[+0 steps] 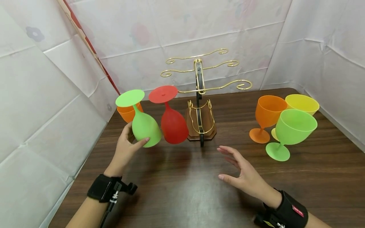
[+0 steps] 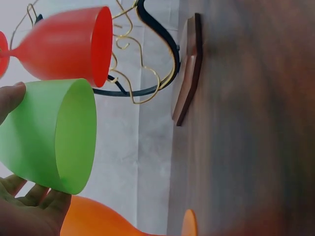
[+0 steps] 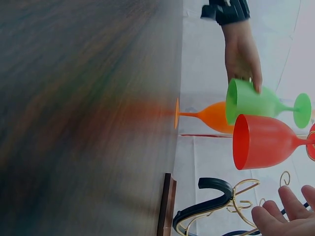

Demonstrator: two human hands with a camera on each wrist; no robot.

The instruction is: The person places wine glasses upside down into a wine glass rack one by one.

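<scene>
Left grip (image 1: 125,150) pinches an upturned green goblet (image 1: 146,129), left of centre in the head view, beside the hanging red goblet (image 1: 173,125). Right grip (image 1: 242,174), lower right, hovers empty, fingers parted.

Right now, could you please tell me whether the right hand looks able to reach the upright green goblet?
Probably yes: the right hand holds nothing, and bare table lies between it and the upright green goblet, which stands in front of the yellow goblet.

A brown wood-grain table (image 1: 196,190) meets pale, creased, printed sheeting (image 1: 114,31), with 1 red strip (image 1: 76,21) slanting at left.
</scene>
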